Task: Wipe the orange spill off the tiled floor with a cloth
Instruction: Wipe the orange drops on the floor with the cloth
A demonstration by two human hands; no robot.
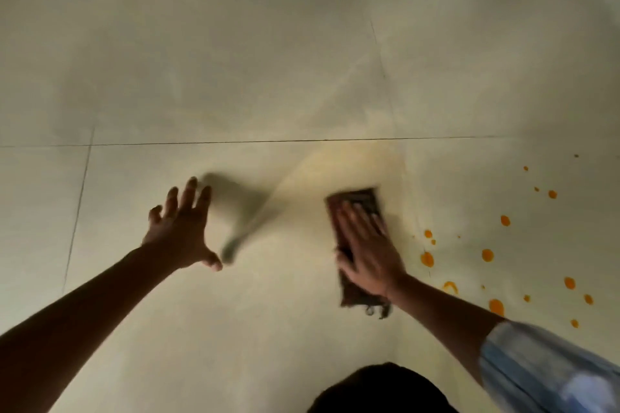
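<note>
Pressing flat on the dark brown folded cloth (360, 245), the right hand (369, 255) has its fingers spread, not gripping. Remaining orange spill droplets (488, 255) sit just right of it, alongside the cloth's long edge. The left hand (183, 228) hovers open and empty, well apart.

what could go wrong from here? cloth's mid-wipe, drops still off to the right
1. The right hand presses the cloth flat beside a pale orange smear; further strokes may spread a film rather than lift it.
2. The orange drops to the cloth's right look untouched; the blue sleeve could drag through them.
3. The left hand, fingers spread, is near the streak and may pick up residue.
</note>
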